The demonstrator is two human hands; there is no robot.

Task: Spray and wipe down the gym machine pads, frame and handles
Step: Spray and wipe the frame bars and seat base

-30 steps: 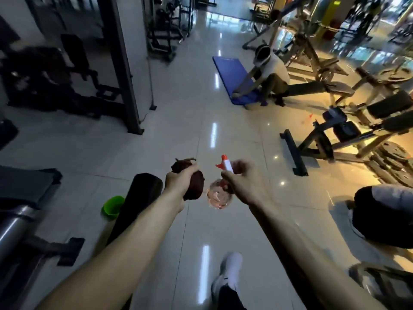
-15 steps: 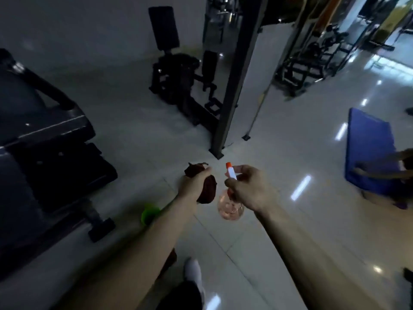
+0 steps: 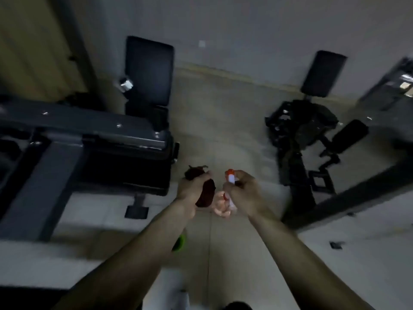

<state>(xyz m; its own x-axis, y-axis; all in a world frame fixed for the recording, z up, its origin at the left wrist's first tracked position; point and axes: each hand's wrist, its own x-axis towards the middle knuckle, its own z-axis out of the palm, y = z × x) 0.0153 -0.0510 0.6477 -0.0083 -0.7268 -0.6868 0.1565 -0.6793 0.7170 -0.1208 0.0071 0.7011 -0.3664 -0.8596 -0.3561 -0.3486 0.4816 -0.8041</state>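
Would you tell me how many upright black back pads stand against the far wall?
2: the left back pad rises behind the grey bench, and the right back pad stands above the dark machine. Others may be out of view.

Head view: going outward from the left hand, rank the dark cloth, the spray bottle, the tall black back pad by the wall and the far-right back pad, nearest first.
1. dark cloth, bunched in the left hand itself.
2. spray bottle, just to its right, held by the right hand.
3. tall black back pad, up and left, against the wall.
4. far-right back pad, upper right by the wall.
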